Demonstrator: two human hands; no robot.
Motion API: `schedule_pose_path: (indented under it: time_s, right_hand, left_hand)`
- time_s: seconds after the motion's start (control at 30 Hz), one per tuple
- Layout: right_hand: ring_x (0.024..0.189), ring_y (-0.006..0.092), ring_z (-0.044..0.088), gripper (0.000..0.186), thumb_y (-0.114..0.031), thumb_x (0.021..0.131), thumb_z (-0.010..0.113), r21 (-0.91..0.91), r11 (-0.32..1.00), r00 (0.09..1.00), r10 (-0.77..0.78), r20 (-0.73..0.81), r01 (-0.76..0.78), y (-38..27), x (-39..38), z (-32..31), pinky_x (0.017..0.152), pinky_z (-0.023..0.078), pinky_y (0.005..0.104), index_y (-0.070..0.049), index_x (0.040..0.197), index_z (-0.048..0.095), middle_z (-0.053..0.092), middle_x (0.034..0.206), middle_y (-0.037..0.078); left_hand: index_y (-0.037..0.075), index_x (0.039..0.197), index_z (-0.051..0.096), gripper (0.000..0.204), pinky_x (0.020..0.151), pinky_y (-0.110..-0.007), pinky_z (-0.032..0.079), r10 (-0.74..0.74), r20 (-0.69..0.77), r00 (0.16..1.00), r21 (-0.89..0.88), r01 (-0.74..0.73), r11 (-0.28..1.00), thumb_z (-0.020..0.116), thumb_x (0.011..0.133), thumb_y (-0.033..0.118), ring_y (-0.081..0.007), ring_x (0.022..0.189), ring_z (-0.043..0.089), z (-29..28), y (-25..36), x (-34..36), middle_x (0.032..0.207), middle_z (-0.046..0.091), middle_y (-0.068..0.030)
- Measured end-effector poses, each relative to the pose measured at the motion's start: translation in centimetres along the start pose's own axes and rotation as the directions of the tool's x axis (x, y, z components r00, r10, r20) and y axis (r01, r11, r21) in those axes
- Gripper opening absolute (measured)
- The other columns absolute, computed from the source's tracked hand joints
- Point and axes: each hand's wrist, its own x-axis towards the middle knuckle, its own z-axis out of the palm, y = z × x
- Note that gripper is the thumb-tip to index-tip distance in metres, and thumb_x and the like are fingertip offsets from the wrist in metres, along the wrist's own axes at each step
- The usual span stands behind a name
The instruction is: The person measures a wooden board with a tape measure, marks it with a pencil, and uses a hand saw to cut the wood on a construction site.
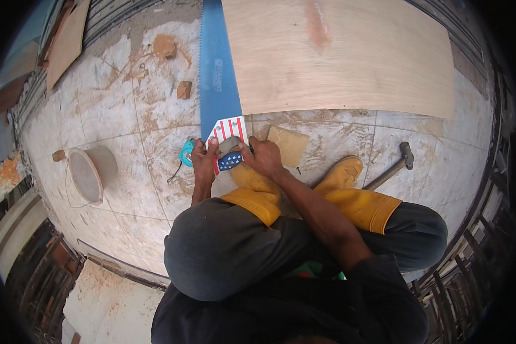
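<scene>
A hand saw (pixel 219 80) with a blue blade points away from me, its teeth along the left edge. Its handle is patterned with red and white stripes and white stars on blue. My left hand (pixel 204 163) is closed on the left side of the handle, thumb on top. From the other side, my right hand (pixel 264 156) pinches the handle's right edge; its fingertips are partly hidden. Right beside my left hand lies a teal tape measure (pixel 186 152). A large plywood sheet (pixel 344 69) lies ahead, along the blade's right side.
Near my right yellow boot (pixel 341 175) lies a hammer (pixel 393 166). A small square wood piece (pixel 288 146) is by my right hand. To the left are a tipped bucket (pixel 94 172) and brick fragments (pixel 183 90) on the dusty tiled floor (pixel 143 198).
</scene>
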Motion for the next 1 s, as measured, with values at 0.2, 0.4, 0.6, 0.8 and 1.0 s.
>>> schedule_pose_path:
  time_s: [0.2,0.4,0.6,0.8,1.0]
  right_hand:
    - [0.056,0.0405,0.062,0.041,-0.039,0.093,0.056,0.003,1.000,0.999,-0.003,-0.041,0.004,0.05,-0.13,0.21,0.054,0.049,0.0486,-0.002,0.076,0.057,0.059,0.057,0.022]
    - [0.056,0.0402,0.062,0.039,-0.038,0.093,0.056,-0.028,0.999,0.999,-0.019,-0.047,0.018,0.04,-0.17,0.31,0.054,0.049,0.0480,-0.002,0.076,0.058,0.058,0.056,0.021]
    - [0.055,0.0395,0.062,0.039,-0.038,0.094,0.056,-0.019,1.000,0.999,0.001,-0.032,-0.002,0.04,-0.17,0.40,0.053,0.049,0.0478,-0.003,0.077,0.058,0.058,0.055,0.020]
    - [0.055,0.0394,0.061,0.038,-0.038,0.094,0.056,-0.040,0.999,0.999,-0.024,-0.035,0.022,0.10,-0.15,0.32,0.053,0.048,0.0480,-0.003,0.079,0.058,0.058,0.055,0.020]
    - [0.056,0.0400,0.061,0.037,-0.037,0.095,0.054,-0.037,0.999,0.998,-0.031,-0.047,0.029,0.27,-0.25,0.33,0.053,0.048,0.0482,-0.003,0.080,0.059,0.058,0.056,0.020]
  left_hand:
    - [0.007,0.087,0.055,0.020,0.053,-0.021,0.042,0.000,0.005,1.000,0.001,0.000,1.000,0.070,0.092,0.019,-0.0059,0.055,0.051,0.20,0.21,-0.12,0.065,0.058,0.0000]
    - [0.006,0.087,0.055,0.019,0.053,-0.022,0.042,0.012,0.012,1.000,0.016,-0.012,1.000,0.069,0.093,0.018,-0.0059,0.055,0.051,0.16,0.22,0.04,0.065,0.058,-0.0003]
    - [0.006,0.087,0.055,0.021,0.053,-0.022,0.041,0.012,-0.002,1.000,0.037,-0.011,0.999,0.069,0.093,0.020,-0.0055,0.055,0.050,0.05,0.24,0.23,0.065,0.057,0.0000]
    - [0.008,0.084,0.052,0.025,0.053,-0.022,0.041,0.025,-0.001,1.000,0.060,-0.024,0.998,0.070,0.092,0.022,-0.0055,0.055,0.049,0.06,0.23,0.25,0.064,0.056,0.0005]
    - [0.007,0.084,0.052,0.024,0.053,-0.022,0.040,0.028,0.012,1.000,0.047,-0.028,0.998,0.069,0.093,0.022,-0.0052,0.055,0.049,0.12,0.26,0.11,0.064,0.055,0.0005]
